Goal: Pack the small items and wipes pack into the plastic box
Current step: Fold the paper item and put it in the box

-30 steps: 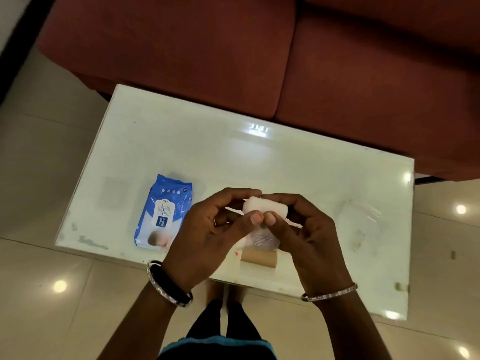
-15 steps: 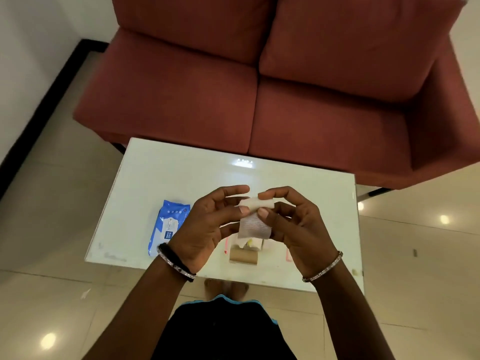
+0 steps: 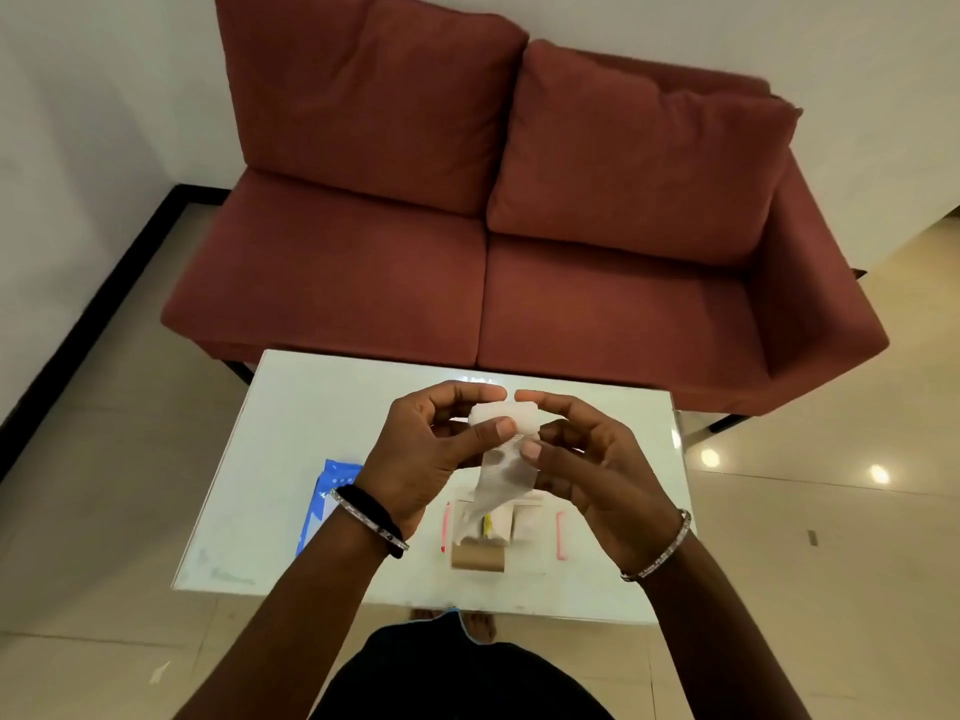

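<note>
Both hands hold a white gauze roll (image 3: 504, 418) above the white table (image 3: 291, 459). My left hand (image 3: 426, 459) pinches its left end and my right hand (image 3: 587, 459) its right end. A loose tail of gauze (image 3: 501, 480) hangs down from the roll. Below it stands a clear plastic box (image 3: 524, 522) with pink clips (image 3: 560, 535) at its sides and some small items inside. A brown cardboard roll (image 3: 478, 557) lies at the box's near side. The blue wipes pack (image 3: 327, 504) lies flat on the table to the left, partly hidden by my left wrist.
A dark red two-seat sofa (image 3: 519, 241) stands just behind the table. Glossy beige floor tiles (image 3: 104, 459) surround the table, with a white wall and black skirting at the left. My feet show under the table's near edge.
The camera has tilted up and back, so the sofa fills more of the view. A longer tail of gauze hangs from the roll than a second ago. Both hands keep hold of it.
</note>
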A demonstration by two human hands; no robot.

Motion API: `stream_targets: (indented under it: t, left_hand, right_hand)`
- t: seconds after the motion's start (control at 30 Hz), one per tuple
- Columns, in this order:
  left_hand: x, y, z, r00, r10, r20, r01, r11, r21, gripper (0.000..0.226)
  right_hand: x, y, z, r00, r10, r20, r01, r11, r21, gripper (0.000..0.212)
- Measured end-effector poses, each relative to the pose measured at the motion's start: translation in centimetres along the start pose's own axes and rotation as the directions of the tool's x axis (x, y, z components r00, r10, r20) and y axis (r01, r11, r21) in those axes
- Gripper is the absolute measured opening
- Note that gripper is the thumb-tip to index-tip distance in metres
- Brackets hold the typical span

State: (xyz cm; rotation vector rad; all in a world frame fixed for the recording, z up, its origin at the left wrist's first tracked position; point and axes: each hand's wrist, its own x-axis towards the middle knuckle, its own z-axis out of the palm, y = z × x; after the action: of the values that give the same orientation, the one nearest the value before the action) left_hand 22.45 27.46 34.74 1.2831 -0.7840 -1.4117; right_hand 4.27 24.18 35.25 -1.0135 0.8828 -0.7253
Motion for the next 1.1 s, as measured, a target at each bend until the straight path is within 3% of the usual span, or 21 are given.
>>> stream_targets:
  t: [0.23,0.37,0.47,0.7,0.9,1.1]
  left_hand:
    - [-0.5,0.6,1.3,0.991,0.132,-0.031,-0.126,0.981,0.144,0.044]
    - [-0.7,1.2,1.2,0.997,-0.057,0.045,0.058,0.998,-0.017,0.05]
    - [-1.0,2.0,1.3,0.975,-0.185,0.124,0.194,0.979,-0.06,0.049]
    - [-0.6,2.4,1.2,0.992,-0.126,-0.026,0.121,0.983,-0.14,0.026]
    - [-0.5,2.7,1.2,0.996,-0.09,-0.002,0.089,0.99,-0.112,0.031]
    - [-0.1,2.7,1.3,0.986,-0.163,0.015,0.163,0.971,-0.176,0.042]
  right_hand:
    - [0.4,-1.3,0.3,0.999,-0.037,-0.006,0.036,0.997,-0.062,0.031]
    - [1.0,-1.3,0.0,0.992,-0.086,-0.092,0.078,0.994,-0.079,0.034]
    - [1.2,-1.6,-0.3,0.992,-0.116,-0.056,0.11,0.989,-0.093,0.035]
    - [1.2,-2.5,0.0,0.997,-0.053,0.062,0.047,0.995,0.086,0.04]
    - [1.5,-3.0,0.1,0.998,0.05,-0.025,-0.047,0.992,0.116,0.039]
    - [1.9,-2.9,-0.4,0.999,-0.008,-0.036,0.012,0.996,0.094,0.035]
